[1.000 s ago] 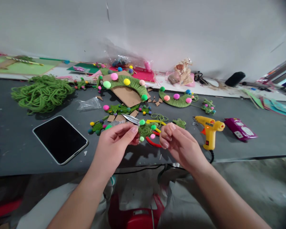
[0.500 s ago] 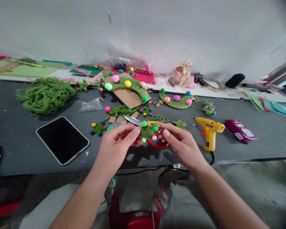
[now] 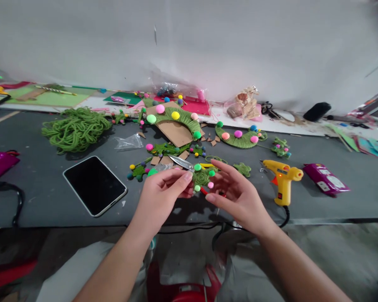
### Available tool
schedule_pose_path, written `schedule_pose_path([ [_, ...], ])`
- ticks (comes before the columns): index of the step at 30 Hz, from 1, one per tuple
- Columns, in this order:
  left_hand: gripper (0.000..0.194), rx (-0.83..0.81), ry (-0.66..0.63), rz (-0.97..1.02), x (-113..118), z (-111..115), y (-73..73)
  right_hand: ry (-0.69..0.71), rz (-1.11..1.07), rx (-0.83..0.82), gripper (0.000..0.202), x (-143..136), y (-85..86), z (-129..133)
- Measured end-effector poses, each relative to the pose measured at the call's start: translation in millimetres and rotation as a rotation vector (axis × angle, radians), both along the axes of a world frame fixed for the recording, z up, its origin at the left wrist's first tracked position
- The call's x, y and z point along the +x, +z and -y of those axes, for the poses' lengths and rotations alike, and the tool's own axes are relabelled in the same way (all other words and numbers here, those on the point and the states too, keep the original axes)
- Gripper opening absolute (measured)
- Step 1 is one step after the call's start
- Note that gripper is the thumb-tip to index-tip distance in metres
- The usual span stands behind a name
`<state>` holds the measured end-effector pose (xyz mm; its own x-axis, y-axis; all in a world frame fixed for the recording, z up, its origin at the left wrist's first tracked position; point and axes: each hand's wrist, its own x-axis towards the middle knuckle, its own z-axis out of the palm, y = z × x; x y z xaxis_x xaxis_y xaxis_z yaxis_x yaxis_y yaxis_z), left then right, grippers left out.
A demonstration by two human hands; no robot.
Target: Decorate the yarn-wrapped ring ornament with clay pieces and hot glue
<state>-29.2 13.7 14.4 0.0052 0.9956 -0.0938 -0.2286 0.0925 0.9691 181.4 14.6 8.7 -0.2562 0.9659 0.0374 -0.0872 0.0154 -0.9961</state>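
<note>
A green yarn flower [image 3: 201, 178] with green and pink pom-poms on its tips is pinched in my left hand [image 3: 166, 188], between thumb and fingers. Close by on its right side, my right hand [image 3: 236, 193] has thumb and fingers spread apart, with nothing seen between them. Whether its fingers touch the flower behind is hard to see. Scissors [image 3: 181, 162] lie behind the flower, their blades pointing up and left and their red handle mostly hidden. Another green yarn flower [image 3: 242, 169], without pom-poms, lies just beyond my right hand.
A yellow glue gun [image 3: 283, 180] stands at right beside a purple packet [image 3: 326, 178]. To the left are a dark-screened tablet [image 3: 95, 184] and a heap of green yarn [image 3: 77, 129]. Yarn-wrapped arcs with pom-poms [image 3: 182, 117], cardboard scraps [image 3: 166, 161] and a plastic bag [image 3: 129, 142] lie behind.
My right hand has opened wider, its thumb and fingers spreading beside the flower. My left hand still holds the flower. The whole view has shifted slightly, with things appearing further right.
</note>
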Motion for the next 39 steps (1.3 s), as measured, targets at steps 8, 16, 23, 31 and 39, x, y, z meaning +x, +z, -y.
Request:
schedule_pose_path([
  [8, 0.021, 0.032, 0.003, -0.003, 3, -2, -0.2, -0.064, 0.098, 0.130, 0.053, -4, -2.4, -1],
  [16, 0.016, 0.043, 0.001, -0.005, 1, -1, -3.6, -0.118, 0.212, 0.193, 0.056, -3, -5.7, 0],
  [23, 0.018, 0.023, -0.002, 0.017, 1, -2, -4.3, -0.147, 0.224, 0.239, 0.052, -2, -7.3, 0],
  [31, 0.021, -0.058, -0.021, 0.081, 4, -1, -3.5, -0.193, 0.188, 0.381, 0.053, -3, -13.1, 2],
  [39, 0.025, -0.104, -0.086, 0.068, -3, 0, -2.6, -0.170, 0.277, 0.463, 0.050, -1, -12.8, 3],
])
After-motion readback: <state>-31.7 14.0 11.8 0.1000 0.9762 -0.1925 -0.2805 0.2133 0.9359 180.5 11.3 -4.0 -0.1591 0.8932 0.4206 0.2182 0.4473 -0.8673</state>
